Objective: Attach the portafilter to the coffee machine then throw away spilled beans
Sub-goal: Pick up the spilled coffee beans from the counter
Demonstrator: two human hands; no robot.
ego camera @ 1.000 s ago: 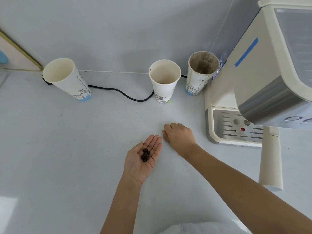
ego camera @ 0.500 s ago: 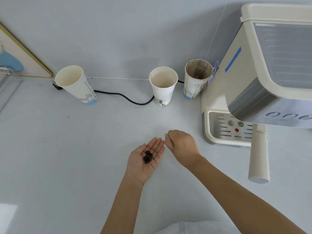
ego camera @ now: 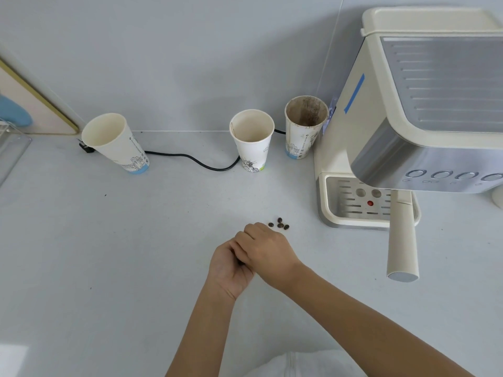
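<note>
Several dark coffee beans (ego camera: 279, 225) lie loose on the white counter, just beyond my right hand (ego camera: 268, 247). My left hand (ego camera: 228, 270) is held palm up and cupped. The right hand lies across it with its fingers curled down into the palm, so the palm's contents and the right fingertips are hidden. A dark speck shows between the two hands. The cream portafilter handle (ego camera: 402, 240) sticks out toward me from under the coffee machine (ego camera: 381, 112) at the right, above the drip tray (ego camera: 330, 210).
Three paper cups stand along the wall: a tilted-looking one at the left (ego camera: 117, 142), a middle one (ego camera: 252, 140), and a coffee-stained one (ego camera: 304, 126) against the machine. A black cable (ego camera: 190, 158) runs behind them. A clear rack edge (ego camera: 11, 151) is far left.
My right hand moved from the counter onto my left palm, covering the beans that lay there. Several beans on the counter where the right hand rested are now in sight.
</note>
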